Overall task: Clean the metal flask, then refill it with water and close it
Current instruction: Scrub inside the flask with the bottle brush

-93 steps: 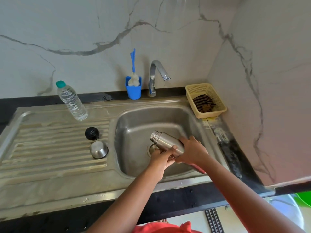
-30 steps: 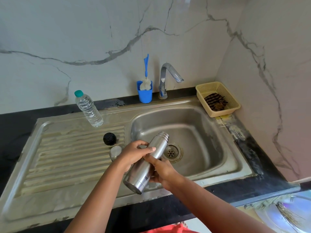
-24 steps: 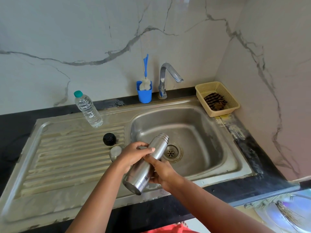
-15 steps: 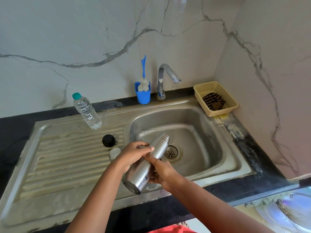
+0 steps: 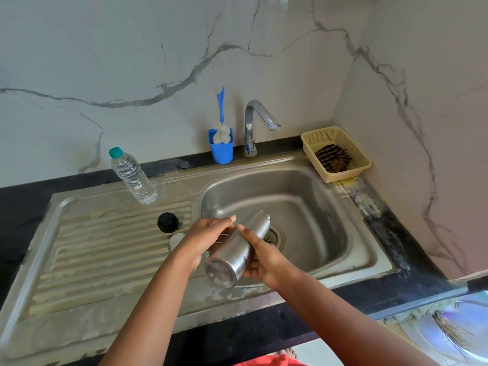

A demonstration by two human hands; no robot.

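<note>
Both hands hold the open metal flask tilted over the front left of the sink basin, its mouth pointing away toward the drain and its base toward me. My left hand wraps the flask's left side with the thumb on top. My right hand cups it from the right and below. The flask's black stopper and steel cap lie on the ribbed drainboard just left of my left hand; the cap is partly hidden. A clear water bottle with a green cap stands at the back of the drainboard.
The tap stands behind the basin with no water running. A blue holder with a bottle brush sits to the tap's left. A yellow basket with a striped cloth fills the back right corner. Marble walls close in behind and on the right.
The flask went from over the basin's right side to its front left edge and turned base toward me. In the last second my left thumb lifted slightly; the flask barely moved.
</note>
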